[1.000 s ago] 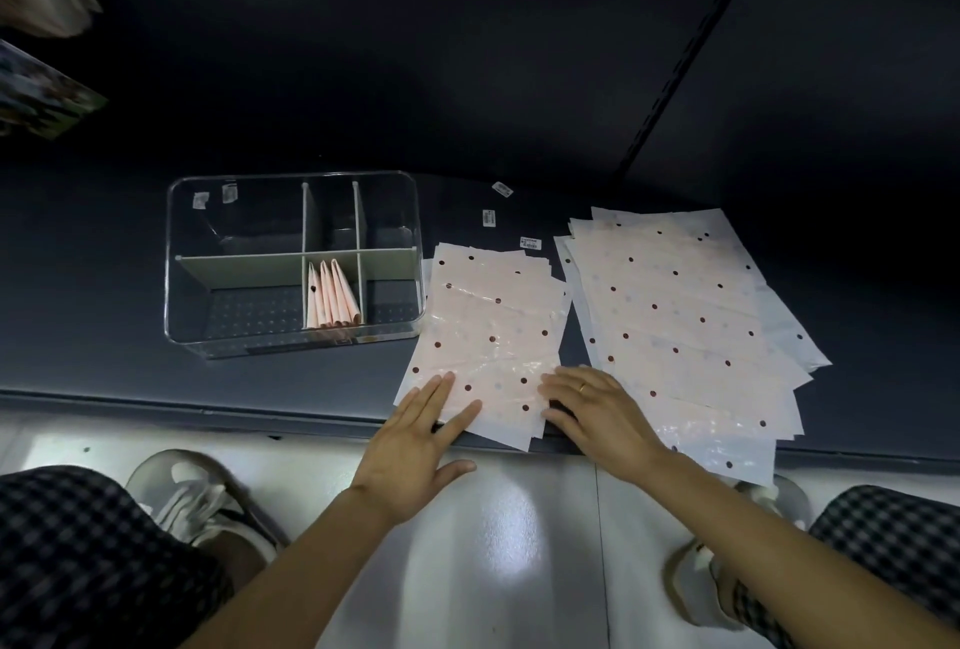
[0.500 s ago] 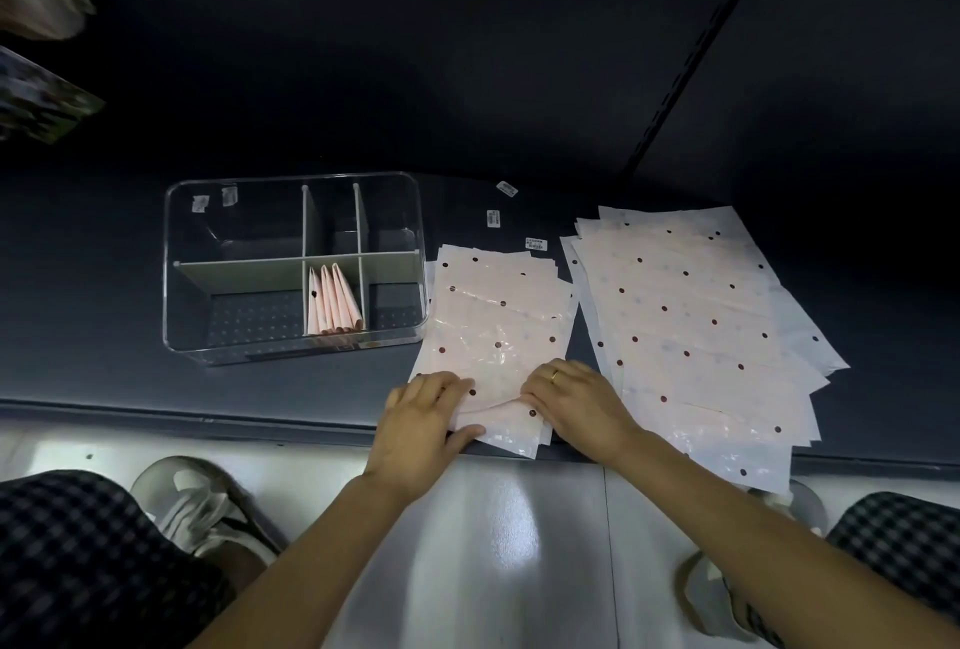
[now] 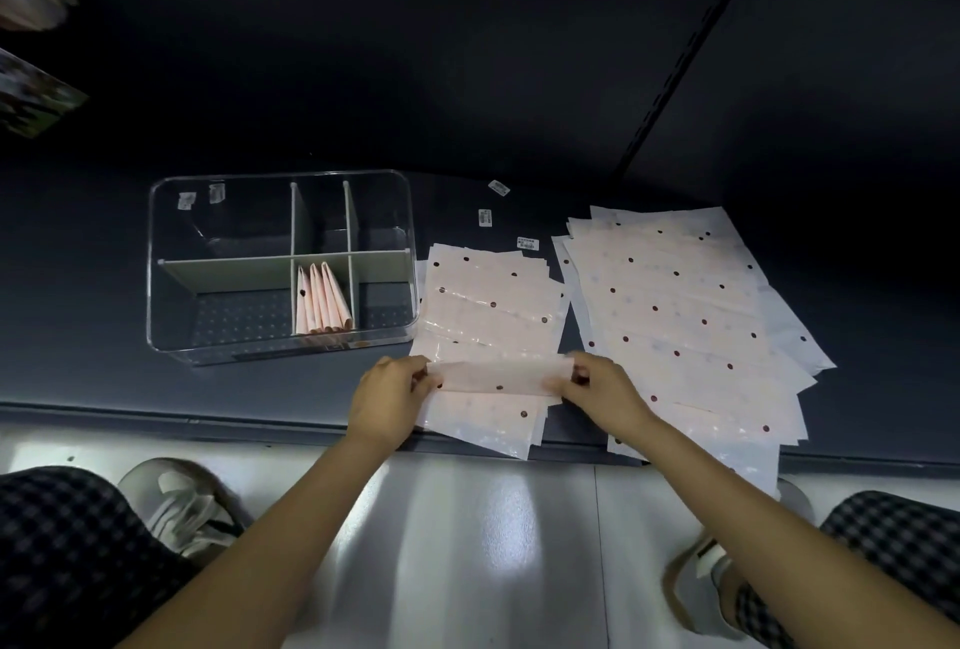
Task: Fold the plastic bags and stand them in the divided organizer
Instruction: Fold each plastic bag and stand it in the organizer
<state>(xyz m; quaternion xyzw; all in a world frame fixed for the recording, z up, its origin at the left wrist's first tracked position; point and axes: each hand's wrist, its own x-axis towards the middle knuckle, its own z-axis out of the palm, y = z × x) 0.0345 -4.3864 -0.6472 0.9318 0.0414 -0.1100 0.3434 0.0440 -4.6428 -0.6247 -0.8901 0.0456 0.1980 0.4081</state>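
Note:
A pink dotted plastic bag (image 3: 488, 316) lies flat on the dark shelf, on top of a small pile. Its near edge (image 3: 498, 377) is lifted and folded over away from me. My left hand (image 3: 389, 394) pinches the left end of that fold and my right hand (image 3: 602, 388) pinches the right end. A clear divided organizer (image 3: 171, 285) stands to the left, with several folded pink bags (image 3: 323, 297) upright in its near middle compartment. A larger pile of flat dotted bags (image 3: 685, 316) lies to the right.
Three small white labels (image 3: 485, 217) lie on the shelf behind the bags. The shelf's front edge (image 3: 208, 414) runs just under my hands. Below it are a pale floor, my checked trouser legs and grey shoes (image 3: 182, 508).
Both hands went from resting flat on the bag's near edge to pinching it. They have lifted that edge and rolled it away from me into a fold.

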